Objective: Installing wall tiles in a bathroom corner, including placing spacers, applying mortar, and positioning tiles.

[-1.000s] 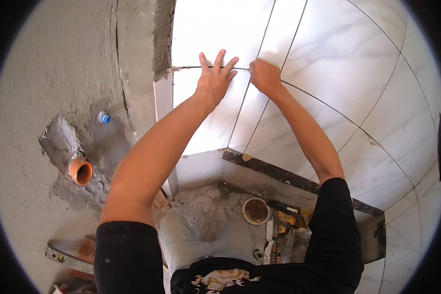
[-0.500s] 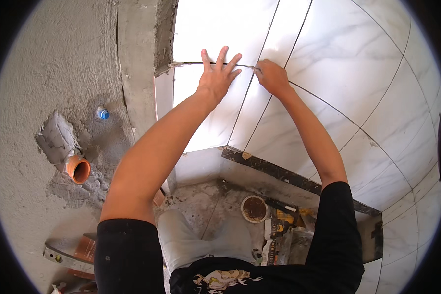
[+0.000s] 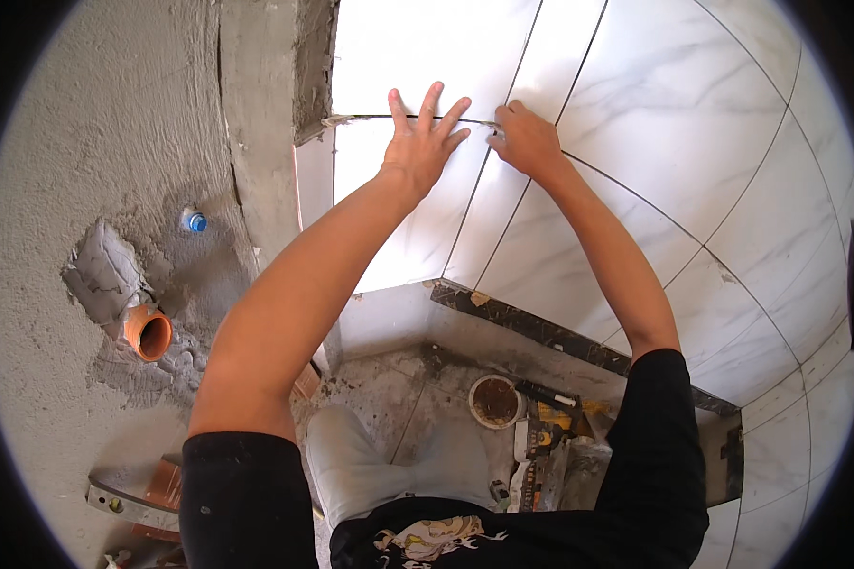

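Observation:
My left hand (image 3: 417, 142) lies spread on the white marble-patterned wall tiles (image 3: 399, 218), its fingers reaching across the dark horizontal joint. Just right of it, my right hand (image 3: 527, 142) has its fingers curled against the tiles where this joint crosses a vertical one. A small, pale thing shows at its fingertips, too small to make out. The joint runs left to the rough grey mortar edge (image 3: 313, 76) of the tiling.
The rough rendered wall (image 3: 85, 123) at left holds a blue capped pipe (image 3: 195, 221) and an orange pipe (image 3: 148, 332). A spirit level (image 3: 128, 503) lies lower left. Below are a dark ledge edge (image 3: 522, 318), a round bucket (image 3: 496, 401) and piled tools and bags (image 3: 555, 455).
My right hand has shifted right along the joint, its fingers now a little less bunched. My left hand has moved slightly up and right, still spread on the tiles.

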Tool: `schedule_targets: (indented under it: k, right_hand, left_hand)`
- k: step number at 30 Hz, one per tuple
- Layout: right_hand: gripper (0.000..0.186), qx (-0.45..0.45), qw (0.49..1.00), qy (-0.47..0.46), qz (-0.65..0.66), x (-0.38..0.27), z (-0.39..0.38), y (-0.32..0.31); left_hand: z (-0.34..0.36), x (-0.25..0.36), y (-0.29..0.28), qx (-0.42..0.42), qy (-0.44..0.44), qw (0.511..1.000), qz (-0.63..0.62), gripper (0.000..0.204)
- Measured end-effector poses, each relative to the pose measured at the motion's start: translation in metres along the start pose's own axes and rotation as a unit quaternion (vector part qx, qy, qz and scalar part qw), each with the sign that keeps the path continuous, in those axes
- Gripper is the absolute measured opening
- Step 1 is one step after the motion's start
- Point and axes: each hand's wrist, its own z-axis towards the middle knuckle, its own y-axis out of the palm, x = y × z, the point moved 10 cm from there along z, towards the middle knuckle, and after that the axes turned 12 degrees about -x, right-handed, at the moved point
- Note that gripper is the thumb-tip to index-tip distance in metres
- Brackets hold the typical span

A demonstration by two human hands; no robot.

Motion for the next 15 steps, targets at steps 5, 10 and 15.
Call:
schedule_targets:
  k: [5, 10, 15]
  right_hand:
    - [0.011, -0.163, 0.973, -0.05, -0.155, -0.026, 0.027, 0.017]
    - [0.019, -0.182, 0.96, -0.114, -0.181, -0.078, 0.04, 0.0]
    - [0.016, -0.124, 0.984, -0.021, -0.125, -0.013, 0.013, -0.04]
  left_hand:
    - [-0.001, 0.001, 0.0, -0.012, 0.003, 1.0, -0.004, 0.074]
    - [0.0, 0.003, 0.004, -0.026, 0.004, 1.0, 0.004, 0.074]
    - [-0.003, -0.002, -0.007, -0.017, -0.01, 1.0, 0.005, 0.078]
